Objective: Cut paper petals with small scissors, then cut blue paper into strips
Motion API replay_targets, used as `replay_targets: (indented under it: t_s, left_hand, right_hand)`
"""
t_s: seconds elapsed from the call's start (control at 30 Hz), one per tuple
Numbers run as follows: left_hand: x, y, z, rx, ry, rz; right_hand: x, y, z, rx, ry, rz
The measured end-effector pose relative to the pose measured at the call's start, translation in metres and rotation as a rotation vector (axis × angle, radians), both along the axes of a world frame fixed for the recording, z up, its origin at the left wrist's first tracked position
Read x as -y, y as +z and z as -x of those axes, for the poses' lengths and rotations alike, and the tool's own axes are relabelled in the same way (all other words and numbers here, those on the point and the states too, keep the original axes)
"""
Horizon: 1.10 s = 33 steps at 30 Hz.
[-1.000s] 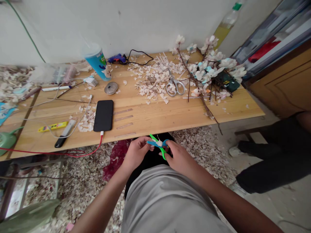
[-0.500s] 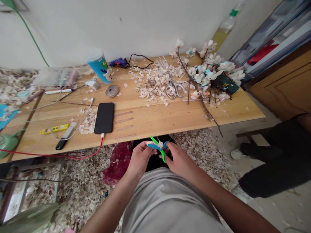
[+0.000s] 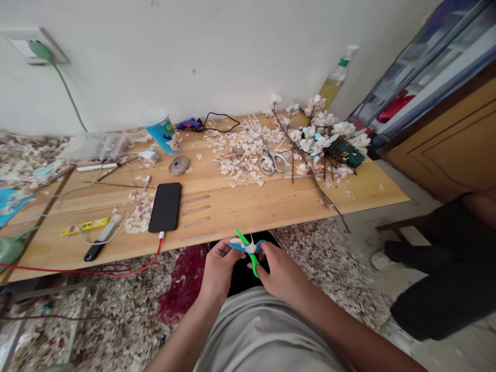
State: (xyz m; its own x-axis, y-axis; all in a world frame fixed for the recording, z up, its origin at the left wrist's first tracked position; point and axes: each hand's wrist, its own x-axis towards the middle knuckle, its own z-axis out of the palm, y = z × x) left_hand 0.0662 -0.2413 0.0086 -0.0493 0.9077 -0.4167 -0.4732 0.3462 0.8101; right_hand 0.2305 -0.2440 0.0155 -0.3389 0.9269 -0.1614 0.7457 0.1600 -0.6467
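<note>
I saw left hand (image 3: 219, 268) fingers pinching small pale petal (image 3: 250, 247) | right hand (image 3: 281, 271) fingers gripping green-and-blue plastic scissors (image 3: 248, 248) | wooden bench (image 3: 271, 196) just beyond fingers

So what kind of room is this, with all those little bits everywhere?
Probably a home craft corner. A wooden table by a wall holds a branch of handmade flowers, a glue gun and metal scissors, with pale cuttings scattered over it.

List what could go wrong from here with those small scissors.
1. The left hand pinches a small pale piece right at the green and blue scissors in the right hand; fingers may be nipped.
2. The red cable dangles off the wooden table by the knees and may snag, dragging the black phone.
</note>
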Motion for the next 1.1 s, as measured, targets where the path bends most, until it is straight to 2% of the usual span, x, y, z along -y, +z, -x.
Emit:
replay_targets:
  t_s: [0.13,0.23,0.47,0.93,1.1]
  left_hand:
    - [0.001,-0.002,-0.003,0.015,0.023,-0.010]
    - [0.002,-0.003,-0.002,-0.052,0.006,-0.033]
    - [-0.001,0.000,0.010,-0.245,-0.124,-0.065]
    - [-0.013,0.027,0.023,-0.526,-0.433,-0.157]
    - [-0.014,0.030,0.024,-0.596,-0.511,-0.198]
  right_hand:
    - [0.001,-0.003,0.001,-0.007,-0.013,0.005]
    - [0.002,-0.004,-0.001,-0.024,-0.018,0.020]
    - [0.001,0.001,-0.004,-0.011,-0.016,0.074]
    - [0.005,-0.001,-0.013,-0.002,0.015,0.065]
    - [0.005,0.001,-0.013,-0.018,0.013,0.048]
